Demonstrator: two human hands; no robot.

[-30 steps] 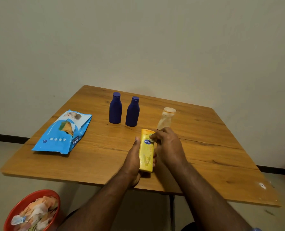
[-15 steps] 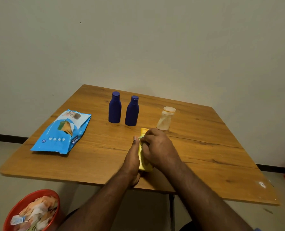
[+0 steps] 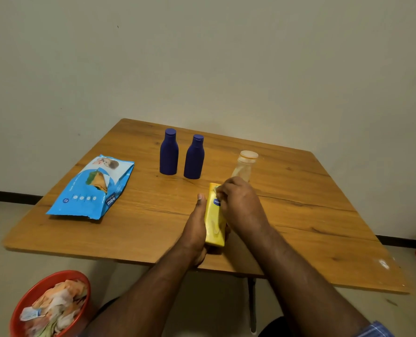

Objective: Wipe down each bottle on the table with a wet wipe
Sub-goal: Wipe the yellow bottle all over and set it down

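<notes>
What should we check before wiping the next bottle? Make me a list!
1. Yellow bottle held firmly by the left hand: ok.
2. Wipe in the right hand: cannot tell, only a pale bit shows at the fingertips.
3. Yellow bottle wiped all round: cannot tell.
4. Two blue bottles upright and waiting: ok.
5. Clear bottle upright behind the right hand: ok.
6. Wipes pack on the table: ok.

Dim warm light, soft shadows, wide-angle edge distortion.
</notes>
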